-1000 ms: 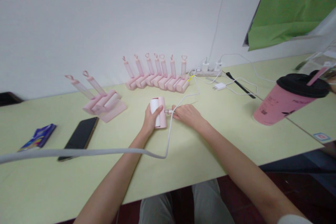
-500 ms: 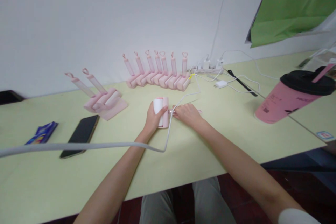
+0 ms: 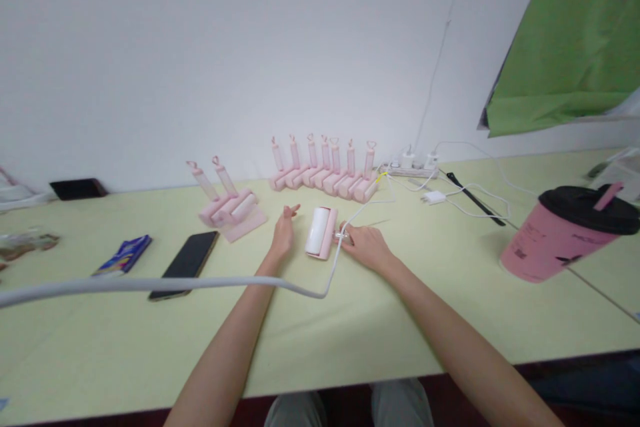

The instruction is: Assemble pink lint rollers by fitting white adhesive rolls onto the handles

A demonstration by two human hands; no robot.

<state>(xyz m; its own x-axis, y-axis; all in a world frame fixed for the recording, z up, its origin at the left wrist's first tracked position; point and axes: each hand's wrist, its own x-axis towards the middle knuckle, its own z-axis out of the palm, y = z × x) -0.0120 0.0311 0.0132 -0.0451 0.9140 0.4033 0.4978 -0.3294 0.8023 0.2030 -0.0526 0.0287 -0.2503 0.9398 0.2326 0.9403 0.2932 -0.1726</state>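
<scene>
Ten lint rollers on this table, if anyone's counting. One pink-and-white lint roller (image 3: 321,233) lies on the pale yellow-green table (image 3: 310,347) between the person's two hands, white roll facing up. The right hand (image 3: 369,245) has its fingers closed around the clear handle (image 3: 343,236). The left hand (image 3: 283,232) is just beside the roll end but not touching it, fingers stretched out, holding nothing.

Seven standing rollers (image 3: 326,180) line up by the wall, handles up, each with a loop on top. Two more rollers (image 3: 229,208) stand off to the left, and one flat pink panel (image 3: 245,224) lies right by them.

Other stuff: one black phone (image 3: 193,252) and one blue packet (image 3: 125,255) on the left, one pink cup (image 3: 547,243) with one black lid and one pink straw on the right. Toward the back there's one power strip (image 3: 417,174), one loose white charger (image 3: 436,197) and one black strap (image 3: 475,198). One white cord (image 3: 150,285) crosses in front of everything.
</scene>
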